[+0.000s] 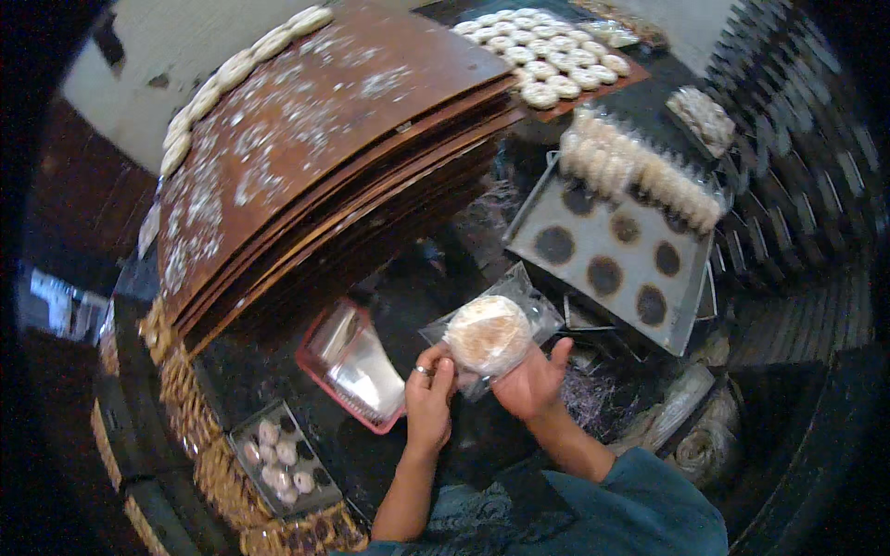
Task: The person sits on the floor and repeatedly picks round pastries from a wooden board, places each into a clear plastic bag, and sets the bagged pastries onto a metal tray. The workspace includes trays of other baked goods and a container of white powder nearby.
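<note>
A round, flat bread (489,334), pale with a browned middle, sits in a clear plastic bag (539,313) in front of me. At its lower left edge my left hand (429,398) pinches the bag between thumb and fingers; a ring shows on one finger. My right hand (530,387) supports the bread from below and from the right, its thumb sticking out to the side and its fingers mostly hidden under the bag. Just left of my left hand lies a red-rimmed tray (378,423) holding clear plastic bags (362,366).
Floury brown boards (343,102) form a tall stack at the far left. On the right, a metal tray (575,278) with dark round marks bears bagged rings (640,171). Dough rings (547,56) lie behind. Packed baked goods (218,477) and a small tray of round pieces (320,486) stand near left.
</note>
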Available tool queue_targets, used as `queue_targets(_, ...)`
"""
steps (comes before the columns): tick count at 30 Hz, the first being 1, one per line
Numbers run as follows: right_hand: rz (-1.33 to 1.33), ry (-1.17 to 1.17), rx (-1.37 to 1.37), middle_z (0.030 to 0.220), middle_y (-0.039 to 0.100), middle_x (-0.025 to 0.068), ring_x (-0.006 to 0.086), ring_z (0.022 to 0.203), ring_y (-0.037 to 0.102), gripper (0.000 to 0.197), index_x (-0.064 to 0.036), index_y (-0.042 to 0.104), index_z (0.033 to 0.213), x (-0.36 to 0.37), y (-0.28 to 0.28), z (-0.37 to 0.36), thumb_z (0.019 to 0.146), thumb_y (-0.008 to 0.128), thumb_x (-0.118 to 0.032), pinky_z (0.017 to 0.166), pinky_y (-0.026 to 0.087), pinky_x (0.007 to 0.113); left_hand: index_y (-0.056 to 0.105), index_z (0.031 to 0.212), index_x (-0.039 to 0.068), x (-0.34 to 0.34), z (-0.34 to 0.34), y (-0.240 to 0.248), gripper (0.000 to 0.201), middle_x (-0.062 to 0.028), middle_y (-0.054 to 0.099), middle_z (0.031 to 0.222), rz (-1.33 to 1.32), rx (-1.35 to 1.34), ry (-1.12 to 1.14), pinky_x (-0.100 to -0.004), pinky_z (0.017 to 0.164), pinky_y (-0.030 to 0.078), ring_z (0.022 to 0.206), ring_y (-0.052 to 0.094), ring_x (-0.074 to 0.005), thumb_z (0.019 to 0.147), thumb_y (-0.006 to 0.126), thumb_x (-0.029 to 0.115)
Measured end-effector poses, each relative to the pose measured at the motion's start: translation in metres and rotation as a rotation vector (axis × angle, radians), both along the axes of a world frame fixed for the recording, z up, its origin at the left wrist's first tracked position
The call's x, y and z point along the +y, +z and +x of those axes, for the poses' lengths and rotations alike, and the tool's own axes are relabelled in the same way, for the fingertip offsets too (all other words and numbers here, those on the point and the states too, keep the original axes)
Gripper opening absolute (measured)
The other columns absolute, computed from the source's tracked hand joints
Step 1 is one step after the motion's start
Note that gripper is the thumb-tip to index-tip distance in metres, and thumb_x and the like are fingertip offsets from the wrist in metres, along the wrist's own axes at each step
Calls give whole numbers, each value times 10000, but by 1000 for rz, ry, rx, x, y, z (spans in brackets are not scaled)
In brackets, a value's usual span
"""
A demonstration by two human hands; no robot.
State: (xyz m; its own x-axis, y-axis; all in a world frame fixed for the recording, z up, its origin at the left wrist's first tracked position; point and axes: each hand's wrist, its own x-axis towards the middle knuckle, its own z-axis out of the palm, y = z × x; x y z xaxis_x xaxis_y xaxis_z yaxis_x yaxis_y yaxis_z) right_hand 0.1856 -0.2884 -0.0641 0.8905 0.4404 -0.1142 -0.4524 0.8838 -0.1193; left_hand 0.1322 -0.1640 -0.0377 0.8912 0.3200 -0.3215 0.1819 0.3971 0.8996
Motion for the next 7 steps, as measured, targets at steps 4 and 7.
queue_targets(4, -284, -113, 146, 1239, 500, 115, 263, 1153, 472, 520, -39, 376, 1278, -38, 0, 28, 861, 546, -299, 993, 359, 445, 490, 1134, -34, -2, 8, -3, 289, -142, 528, 1127, -7, -101, -13, -331, 868, 453, 1002, 544, -206, 941, 419, 169)
queue_targets(7, -192, -203, 195, 1234, 508, 111, 264, 1143, 482, 476, -41, 400, 1262, -80, 14, 66, 870, 528, -278, 984, 375, 438, 495, 1137, -8, 24, -9, -20, 384, -144, 539, 1106, 73, -70, 40, -364, 873, 462, 1004, 554, -256, 907, 493, 300)
